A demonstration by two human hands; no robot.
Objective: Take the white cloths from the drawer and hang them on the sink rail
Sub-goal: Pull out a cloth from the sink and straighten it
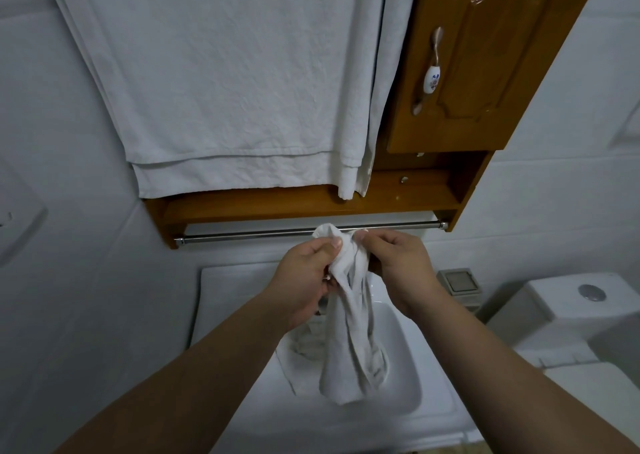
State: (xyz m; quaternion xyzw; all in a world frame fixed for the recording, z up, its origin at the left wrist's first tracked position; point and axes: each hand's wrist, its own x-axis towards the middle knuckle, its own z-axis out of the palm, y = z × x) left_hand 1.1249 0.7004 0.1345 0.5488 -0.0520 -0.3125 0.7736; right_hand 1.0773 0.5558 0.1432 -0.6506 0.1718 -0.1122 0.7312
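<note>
A white cloth [349,332] hangs bunched from both my hands over the sink [398,415]. My left hand [304,280] pinches its upper left part and my right hand [401,270] grips its upper right part. The cloth's top edge sits right in front of the steel rail [242,235] under the wooden cabinet, near the rail's middle; I cannot tell whether it touches the rail. A second white cloth [298,360] lies crumpled in the basin behind the hanging one. No drawer is in view.
A large white towel [225,79] hangs over the wooden wall cabinet [485,73], which has a porcelain door handle [431,73]. A toilet cistern [571,308] stands at the right, a small square box [459,282] beside the sink. White tiled walls surround.
</note>
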